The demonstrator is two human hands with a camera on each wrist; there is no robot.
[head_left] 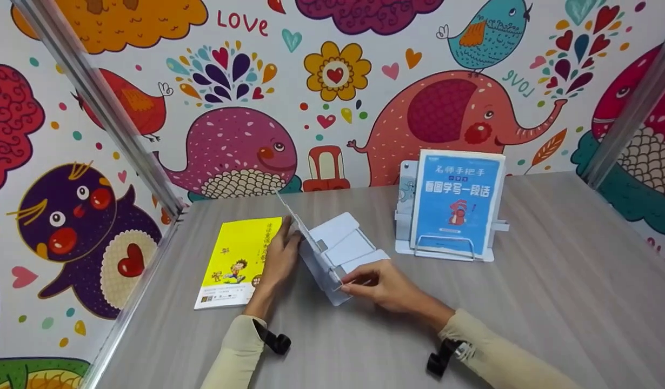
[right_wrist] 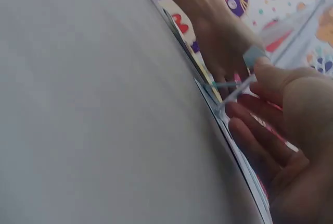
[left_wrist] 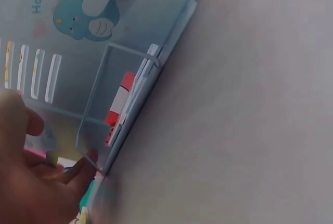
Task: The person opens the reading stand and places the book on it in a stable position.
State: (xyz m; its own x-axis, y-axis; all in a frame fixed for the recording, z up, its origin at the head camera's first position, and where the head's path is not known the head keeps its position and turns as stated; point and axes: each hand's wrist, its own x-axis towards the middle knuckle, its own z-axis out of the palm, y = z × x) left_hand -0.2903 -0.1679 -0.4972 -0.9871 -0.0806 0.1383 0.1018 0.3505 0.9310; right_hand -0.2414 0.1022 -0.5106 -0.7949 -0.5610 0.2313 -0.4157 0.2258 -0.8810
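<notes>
A pale book stand (head_left: 346, 243) is partly unfolded on the table between my hands, its back panel standing tilted over the base. My left hand (head_left: 283, 249) grips the panel's far left side. At the near corner my right hand (head_left: 384, 286) pinches the stand's edge between thumb and fingers. Close up in the left wrist view, the panel bears a blue dinosaur print (left_wrist: 86, 18), slots and a wire page holder (left_wrist: 93, 99); the left fingers lie at its lower end. In the right wrist view, the right thumb (right_wrist: 268, 75) presses the panel's edge.
Left of the stand lies a yellow book (head_left: 232, 259), partly behind my left hand. A blue book (head_left: 457, 200) leans upright on a second book stand (head_left: 405, 232) at the back right. Behind the table (head_left: 570, 281) rises a cartoon-printed wall (head_left: 338, 124) with metal posts (head_left: 105, 108).
</notes>
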